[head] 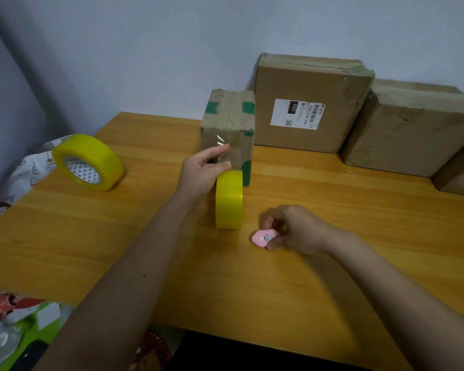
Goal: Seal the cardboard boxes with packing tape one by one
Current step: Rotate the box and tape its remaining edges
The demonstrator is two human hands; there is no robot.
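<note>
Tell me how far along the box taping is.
Midway on the small box: clear tape runs from the upright roll onto it, held by the left hand. The right hand grips a pink cutter; cutting is left. The boxes behind look taped, hard to confirm.

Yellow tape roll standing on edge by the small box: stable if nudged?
The tape roll stands on its rim, so a push would probably roll it. It looks narrow, so a sideways nudge may tip it flat, like the other roll.

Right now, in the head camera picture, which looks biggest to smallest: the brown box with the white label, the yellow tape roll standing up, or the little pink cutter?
1. Brown cardboard box with the white label
2. Upright yellow tape roll
3. Small pink cutter, partly hidden by the right hand's fingers
</note>
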